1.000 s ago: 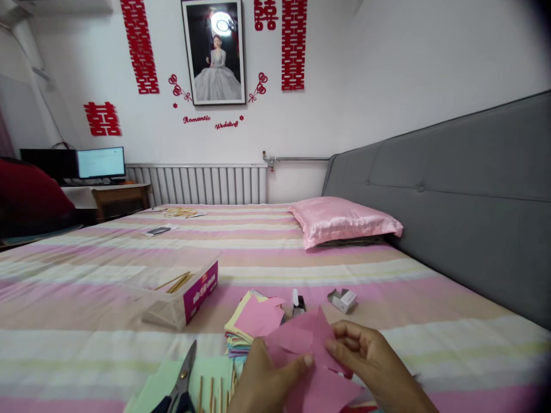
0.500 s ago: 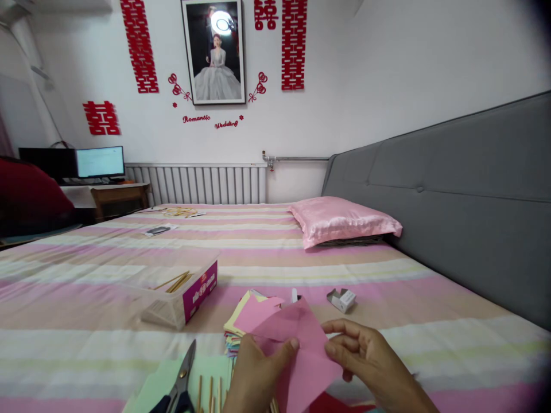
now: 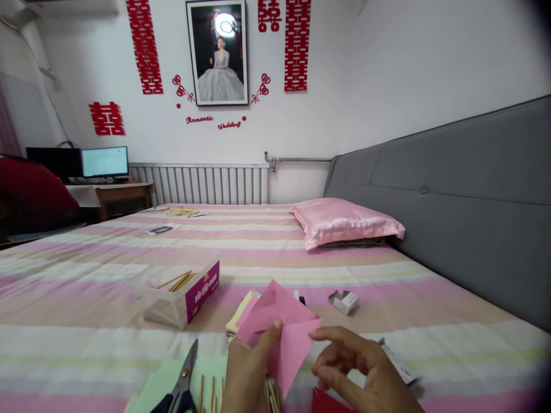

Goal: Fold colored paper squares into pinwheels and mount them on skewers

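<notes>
A square of pink paper (image 3: pixel 290 327), turned cornerwise and marked with creases, is held up in front of me. My left hand (image 3: pixel 249 373) grips its lower left part, thumb on the near face, closed on it. At the paper's right corner is the index fingertip of my right hand (image 3: pixel 357 367); whether it touches cannot be made out. That hand is open, thumb apart from the index finger, other fingers bent. Behind the pink paper is a stack of coloured paper (image 3: pixel 237 316), partly hidden. Red paper (image 3: pixel 327 401) lies below my right hand.
Dark-handled scissors (image 3: pixel 184 376) lie on green paper (image 3: pixel 157 381), beside several wooden sticks (image 3: pixel 212 390). A clear plastic box (image 3: pixel 166 310) holds thin sticks. To the right are a small torn carton (image 3: pixel 344 302) and a flat white packet (image 3: pixel 399 364). A pink pillow (image 3: pixel 344 221) lies farther back.
The pink paper has turned and shifted slightly left in my left hand. My right hand has loosened from its right edge and moved down, uncovering the white packet.
</notes>
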### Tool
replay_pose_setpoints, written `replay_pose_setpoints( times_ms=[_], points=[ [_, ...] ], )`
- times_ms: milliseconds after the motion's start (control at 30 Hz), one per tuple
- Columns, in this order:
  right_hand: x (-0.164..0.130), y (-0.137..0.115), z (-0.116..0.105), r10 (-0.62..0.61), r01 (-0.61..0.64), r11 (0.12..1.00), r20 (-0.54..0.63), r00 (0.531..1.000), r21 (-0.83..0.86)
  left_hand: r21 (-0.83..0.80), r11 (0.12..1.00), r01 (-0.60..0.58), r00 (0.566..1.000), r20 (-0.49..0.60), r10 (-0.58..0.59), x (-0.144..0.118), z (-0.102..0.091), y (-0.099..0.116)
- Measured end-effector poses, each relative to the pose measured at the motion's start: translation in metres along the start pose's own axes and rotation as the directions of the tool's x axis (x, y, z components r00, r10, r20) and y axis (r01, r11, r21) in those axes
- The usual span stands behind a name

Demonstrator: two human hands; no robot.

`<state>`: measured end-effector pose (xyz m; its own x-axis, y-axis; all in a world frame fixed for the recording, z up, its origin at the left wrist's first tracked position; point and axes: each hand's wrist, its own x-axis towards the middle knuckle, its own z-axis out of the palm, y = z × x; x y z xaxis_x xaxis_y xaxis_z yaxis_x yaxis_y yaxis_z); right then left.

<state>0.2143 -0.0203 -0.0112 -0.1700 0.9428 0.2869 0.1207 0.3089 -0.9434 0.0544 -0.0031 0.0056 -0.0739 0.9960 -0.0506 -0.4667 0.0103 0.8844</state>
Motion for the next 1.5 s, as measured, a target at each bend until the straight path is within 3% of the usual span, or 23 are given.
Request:
replay_pose_setpoints(
  times_ms=[133,267,500,733,1200,1500],
  points=[
    [-0.002,0.001,0.003,0.006,-0.015,0.981,-0.045,0.999,-0.194,-0.076,0.995,0.057,0.997,0.057,-0.052,-0.001,0.003,-0.011],
    [0.000,-0.001,0.000,-0.050,0.039,0.971,-0.043,0.998,-0.234,-0.139,0.981,0.139,0.979,0.167,-0.115,-0.002,0.008,-0.014],
    [0.003,-0.007,-0.011,-0.040,0.043,0.972,0.021,0.999,-0.229,-0.108,0.957,0.268,0.962,0.082,-0.260,-0.006,0.004,0.010],
    [0.005,0.000,-0.010,-0.009,0.014,0.990,0.033,0.999,-0.140,0.104,0.968,0.230,0.934,0.256,-0.249,0.004,-0.007,-0.001],
    [0.004,-0.013,-0.004,0.055,-0.059,0.997,-0.076,0.996,-0.055,0.113,0.973,0.202,0.913,0.339,-0.228,0.005,-0.003,-0.017],
    [0.006,-0.008,-0.005,0.055,-0.059,0.996,-0.058,0.997,-0.070,0.115,0.976,0.185,0.893,0.395,-0.215,0.011,-0.010,-0.029]
  ],
)
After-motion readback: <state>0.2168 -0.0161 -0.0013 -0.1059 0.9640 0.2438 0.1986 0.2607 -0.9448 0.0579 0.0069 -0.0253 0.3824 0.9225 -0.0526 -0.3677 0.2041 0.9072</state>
